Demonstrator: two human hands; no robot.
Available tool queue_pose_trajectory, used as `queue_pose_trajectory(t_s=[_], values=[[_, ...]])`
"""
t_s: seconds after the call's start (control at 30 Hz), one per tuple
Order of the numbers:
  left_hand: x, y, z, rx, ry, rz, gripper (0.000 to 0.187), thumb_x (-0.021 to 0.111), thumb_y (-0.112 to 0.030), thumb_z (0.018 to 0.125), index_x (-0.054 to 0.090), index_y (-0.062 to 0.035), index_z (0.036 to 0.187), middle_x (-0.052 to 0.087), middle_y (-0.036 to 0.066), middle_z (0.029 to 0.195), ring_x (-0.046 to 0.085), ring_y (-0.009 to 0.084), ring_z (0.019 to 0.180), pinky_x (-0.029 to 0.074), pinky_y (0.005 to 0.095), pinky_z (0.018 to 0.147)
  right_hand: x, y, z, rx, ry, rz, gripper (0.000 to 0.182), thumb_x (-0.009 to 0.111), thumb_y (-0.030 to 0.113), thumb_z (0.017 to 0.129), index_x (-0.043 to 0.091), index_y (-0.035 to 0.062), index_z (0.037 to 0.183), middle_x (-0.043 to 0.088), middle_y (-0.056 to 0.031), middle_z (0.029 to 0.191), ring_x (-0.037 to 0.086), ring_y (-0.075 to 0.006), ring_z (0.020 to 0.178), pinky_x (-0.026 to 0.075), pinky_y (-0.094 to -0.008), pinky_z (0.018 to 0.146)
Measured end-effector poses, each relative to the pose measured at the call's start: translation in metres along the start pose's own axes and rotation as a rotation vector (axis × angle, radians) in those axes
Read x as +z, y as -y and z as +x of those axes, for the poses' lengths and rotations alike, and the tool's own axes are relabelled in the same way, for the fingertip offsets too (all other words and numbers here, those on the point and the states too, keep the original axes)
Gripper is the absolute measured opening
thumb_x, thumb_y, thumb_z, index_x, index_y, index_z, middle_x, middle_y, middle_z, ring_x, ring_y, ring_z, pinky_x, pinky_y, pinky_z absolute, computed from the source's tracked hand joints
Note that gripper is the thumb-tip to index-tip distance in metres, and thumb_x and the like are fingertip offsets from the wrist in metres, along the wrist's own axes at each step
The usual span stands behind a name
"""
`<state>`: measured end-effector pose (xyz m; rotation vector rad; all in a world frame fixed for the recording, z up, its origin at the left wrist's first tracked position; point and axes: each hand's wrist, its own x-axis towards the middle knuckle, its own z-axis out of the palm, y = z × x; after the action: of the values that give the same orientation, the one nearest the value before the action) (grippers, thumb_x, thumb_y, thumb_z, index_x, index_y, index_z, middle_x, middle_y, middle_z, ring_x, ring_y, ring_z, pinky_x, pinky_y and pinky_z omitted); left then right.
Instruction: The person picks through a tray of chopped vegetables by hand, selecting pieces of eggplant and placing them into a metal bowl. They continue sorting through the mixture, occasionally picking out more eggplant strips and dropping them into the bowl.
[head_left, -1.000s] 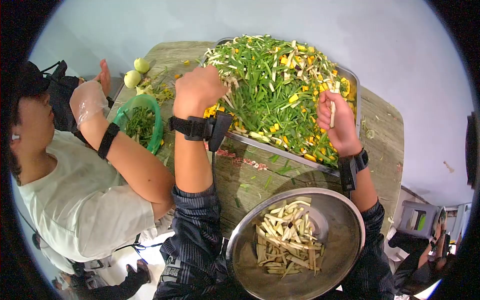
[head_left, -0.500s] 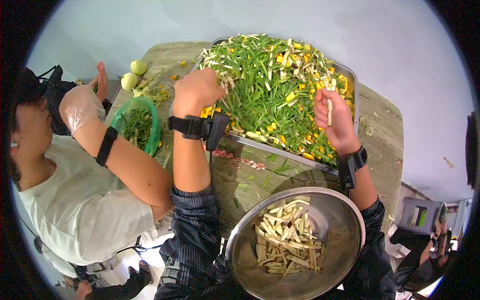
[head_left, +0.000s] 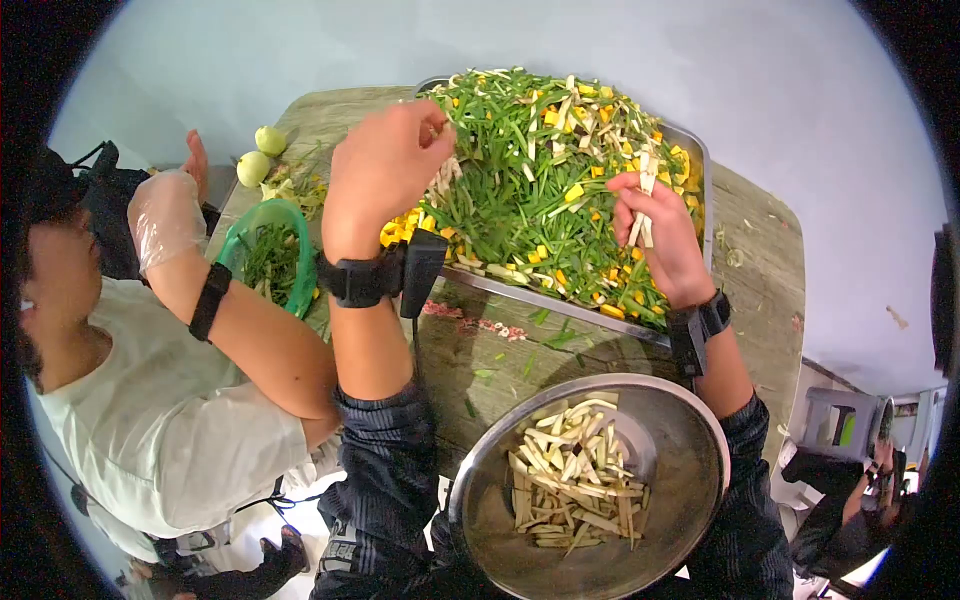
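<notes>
A right hand (head_left: pixel 660 225) grasps a few pale strips (head_left: pixel 648 178), fingers curled around them, over the right side of a loaded tray (head_left: pixel 708 190). The left hand (head_left: pixel 385 160) hangs at the tray's left side, fingers bent and thumb apart from the forefinger at the tip; from here one cannot tell whether it holds anything. The step in hand looks to be sorting or handling cut strips by the small handful above the heap (head_left: pixel 520 180). The next move, by my reading, calls for a loosening of the right fingers wherever the handful belongs, with care not to scatter it.

The strips are slim and cream-white, a little uneven in length; those in the right hand stand nearly upright, ends poking out above and below the fist. More strips (head_left: pixel 575 470) lie crisscrossed in a steel bowl (head_left: pixel 690 485) close in front of the person, a few showing dark ends. In the tray, cut greens (head_left: pixel 500 225) make up most of the heap, dotted with yellow chunks (head_left: pixel 574 192). At left on the table (head_left: pixel 765 270) stands a green basket (head_left: pixel 306 262) of greenery, near a co-worker's gloved hand (head_left: pixel 168 215).
</notes>
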<state>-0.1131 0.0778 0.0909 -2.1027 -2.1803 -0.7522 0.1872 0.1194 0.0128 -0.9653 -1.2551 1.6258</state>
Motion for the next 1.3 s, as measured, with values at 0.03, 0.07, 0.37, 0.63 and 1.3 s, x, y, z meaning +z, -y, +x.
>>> queue_pose_trajectory(t_s=[0.03,0.07,0.37,0.63,1.3], values=[[-0.011,-0.013,-0.002,0.004,0.004,-0.004,0.022,0.066,-0.03,0.092,0.073,-0.0108,0.101,0.075,0.011,0.092,0.071,0.0288,0.078,0.054,0.0422,0.069,-0.002,-0.001,0.001,-0.026,0.02,0.06,0.019,0.054,0.019,0.1,0.066,0.0044,0.105,0.05,0.0047,0.068,0.046,-0.0067,0.054,0.034,-0.0233,0.05],[-0.022,-0.027,-0.005,0.037,0.069,-0.229,0.021,0.068,-0.026,0.094,0.071,-0.0067,0.102,0.072,0.007,0.086,0.067,0.0199,0.075,0.051,0.035,0.067,-0.003,0.0,0.0,-0.028,0.009,0.057,0.019,0.054,0.019,0.1,0.066,0.0044,0.105,0.05,0.0047,0.068,0.046,-0.0067,0.054,0.034,-0.0233,0.05],[0.039,-0.103,-0.008,0.381,0.352,-0.768,0.016,0.072,-0.018,0.091,0.071,-0.0017,0.091,0.067,0.006,0.072,0.059,0.0129,0.061,0.045,0.0293,0.056,0.001,0.003,-0.012,0.132,0.239,0.207,0.054,0.034,0.059,0.106,0.061,0.0125,0.1,0.041,0.0068,0.066,0.032,-0.0045,0.049,0.021,-0.0223,0.043],[0.043,-0.102,-0.005,0.282,0.213,-0.75,0.015,0.073,-0.016,0.093,0.071,-0.002,0.095,0.061,-0.001,0.069,0.051,0.0042,0.062,0.04,0.0238,0.055,0.002,0.006,-0.015,0.068,0.454,0.019,0.031,0.051,0.033,0.107,0.05,0.0155,0.082,0.039,0.0077,0.065,0.031,-0.0028,0.052,0.022,-0.023,0.046],[0.006,-0.011,-0.004,-0.098,0.475,0.175,0.02,0.072,-0.031,0.079,0.081,-0.0168,0.09,0.075,0.014,0.086,0.073,0.033,0.084,0.059,0.0446,0.077,0.0,0.007,-0.004,0.043,0.03,0.104,0.028,0.055,0.032,0.106,0.053,0.0098,0.089,0.034,0.008,0.063,0.029,-0.0038,0.048,0.025,-0.0233,0.045]])
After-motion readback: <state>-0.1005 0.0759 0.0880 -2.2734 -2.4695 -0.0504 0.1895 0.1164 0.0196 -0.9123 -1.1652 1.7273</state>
